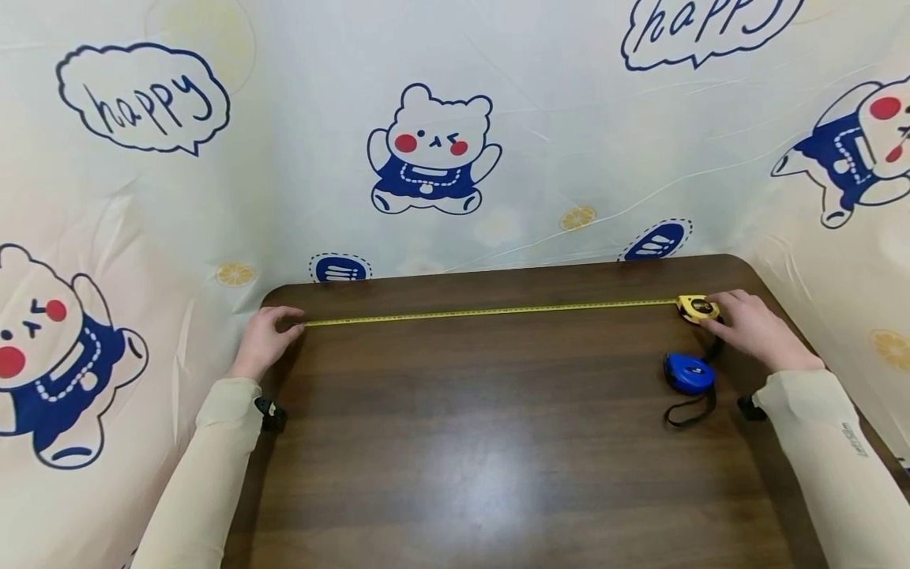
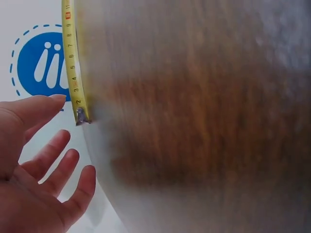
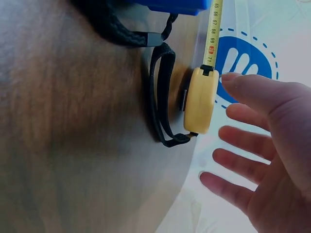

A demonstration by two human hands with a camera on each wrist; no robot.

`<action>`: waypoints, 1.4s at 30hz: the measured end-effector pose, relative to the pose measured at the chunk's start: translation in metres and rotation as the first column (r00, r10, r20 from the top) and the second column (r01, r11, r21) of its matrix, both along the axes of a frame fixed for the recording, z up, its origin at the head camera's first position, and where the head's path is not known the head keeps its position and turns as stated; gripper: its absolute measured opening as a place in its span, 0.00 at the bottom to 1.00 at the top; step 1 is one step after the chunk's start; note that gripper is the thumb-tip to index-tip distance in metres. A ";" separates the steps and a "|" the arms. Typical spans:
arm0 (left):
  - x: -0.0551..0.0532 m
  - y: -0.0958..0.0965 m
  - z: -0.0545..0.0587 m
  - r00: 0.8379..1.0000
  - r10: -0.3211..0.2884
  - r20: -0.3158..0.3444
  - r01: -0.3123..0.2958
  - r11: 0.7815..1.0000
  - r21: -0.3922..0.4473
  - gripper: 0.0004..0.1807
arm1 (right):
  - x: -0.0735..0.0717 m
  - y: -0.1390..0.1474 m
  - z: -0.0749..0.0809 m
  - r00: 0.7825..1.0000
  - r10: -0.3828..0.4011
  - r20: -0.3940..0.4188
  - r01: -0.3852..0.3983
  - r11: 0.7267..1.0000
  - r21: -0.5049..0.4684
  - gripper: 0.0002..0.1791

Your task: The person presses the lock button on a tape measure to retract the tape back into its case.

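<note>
A yellow tape measure (image 1: 698, 309) stands near the table's far right corner, its yellow blade (image 1: 490, 313) drawn out in a line across the far side. Relaxed and parted, the fingers of my left hand (image 1: 265, 341) are beside the blade's end; the metal hook (image 2: 81, 116) shows free in the left wrist view, close to the thumb. My right hand (image 1: 757, 328) is at the yellow case, thumb tip close by and fingers spread without curling round it. From the case hangs a black wrist strap (image 3: 156, 92). In the right wrist view the blade reads about 71 at the case mouth.
A blue tape measure (image 1: 688, 374) with a black cord loop (image 1: 688, 424) lies nearer than the yellow one, left of the right forearm. The brown wooden table (image 1: 441, 442) has rounded far corners. Printed cloth (image 1: 306, 182) with cartoon bears hangs round its back and sides.
</note>
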State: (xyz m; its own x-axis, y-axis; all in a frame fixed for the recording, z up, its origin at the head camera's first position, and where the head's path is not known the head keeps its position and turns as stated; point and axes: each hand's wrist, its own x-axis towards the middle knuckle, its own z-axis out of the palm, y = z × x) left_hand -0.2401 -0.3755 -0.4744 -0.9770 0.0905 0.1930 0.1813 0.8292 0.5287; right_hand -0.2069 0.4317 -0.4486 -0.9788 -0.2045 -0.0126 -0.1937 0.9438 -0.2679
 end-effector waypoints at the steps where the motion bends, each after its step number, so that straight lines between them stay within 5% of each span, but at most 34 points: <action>1: 0.000 0.000 0.000 1.000 0.004 0.005 -0.004 1.000 -0.005 0.16 | -0.001 0.000 0.000 1.000 -0.003 0.007 0.003 1.000 0.005 0.29; 17: -0.004 0.001 -0.003 0.992 0.038 0.119 -0.030 0.997 -0.069 0.13 | -0.023 0.001 -0.006 0.982 0.050 0.180 -0.053 0.999 0.011 0.38; 30: 0.000 -0.003 0.000 0.995 0.052 0.084 -0.043 0.994 -0.103 0.08 | -0.020 0.001 -0.010 0.989 0.096 0.114 -0.097 0.995 0.003 0.33; 42: 0.004 -0.015 0.000 1.000 -0.005 0.004 0.005 0.998 -0.055 0.04 | -0.014 0.006 -0.010 0.986 0.168 0.026 -0.166 0.985 -0.052 0.31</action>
